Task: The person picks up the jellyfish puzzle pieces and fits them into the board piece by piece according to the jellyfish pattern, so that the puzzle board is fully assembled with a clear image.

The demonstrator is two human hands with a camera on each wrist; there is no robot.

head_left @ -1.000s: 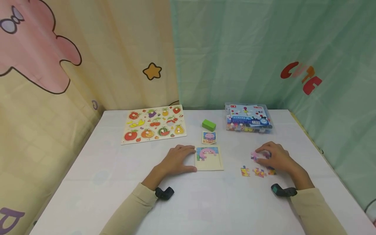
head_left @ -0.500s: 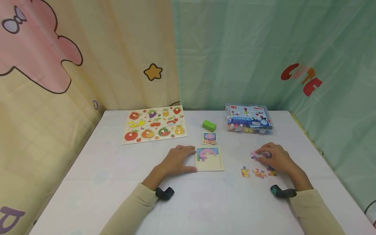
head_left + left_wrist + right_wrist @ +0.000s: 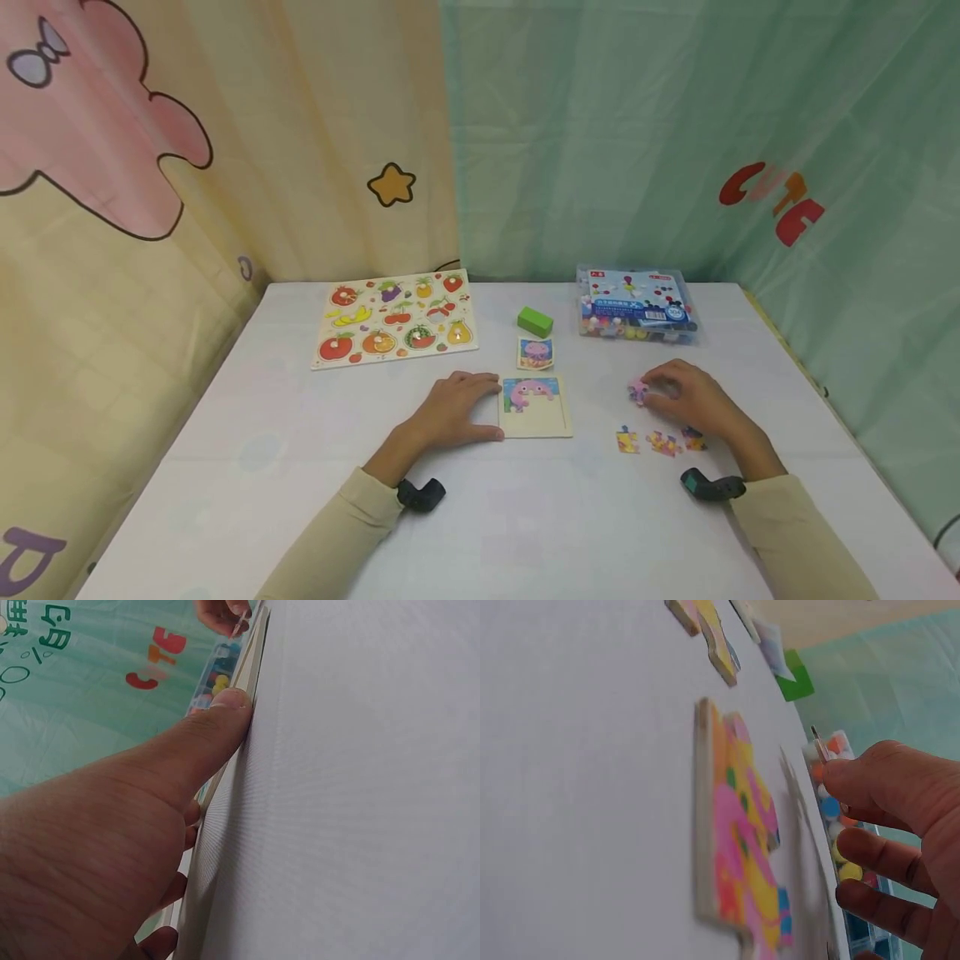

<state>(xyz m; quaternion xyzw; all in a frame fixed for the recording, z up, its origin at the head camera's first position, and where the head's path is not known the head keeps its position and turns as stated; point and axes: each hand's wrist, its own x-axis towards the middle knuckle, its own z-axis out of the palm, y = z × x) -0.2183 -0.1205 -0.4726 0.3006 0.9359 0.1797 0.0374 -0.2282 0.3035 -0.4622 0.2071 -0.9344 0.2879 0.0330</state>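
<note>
My left hand (image 3: 452, 410) rests at the left edge of a small wooden puzzle board (image 3: 536, 425), thumb by its near corner and forefinger by its far corner. Pieces with a pink cartoon head fill the board's upper part; the lower part is bare wood. In the left wrist view the thumb (image 3: 217, 720) touches the board's edge. My right hand (image 3: 693, 398) pinches a pink puzzle piece (image 3: 637, 392) between thumb and forefinger, lifted above the table in the right wrist view. Below it lie a yellow puzzle piece (image 3: 627, 440), a pink-yellow puzzle piece (image 3: 663, 443) and a dark-blue-and-yellow puzzle piece (image 3: 693, 438).
Behind the board are a small picture card (image 3: 535, 353) and a green block (image 3: 535, 322). A fruit puzzle board (image 3: 397, 317) lies at the back left. At the back right stands a clear plastic box (image 3: 636, 304) of coloured balls. Curtains (image 3: 570, 142) border the table.
My right hand has picked up the pink piece and moved slightly left with it, away from the other loose pieces. The left hand stays at the board's edge.
</note>
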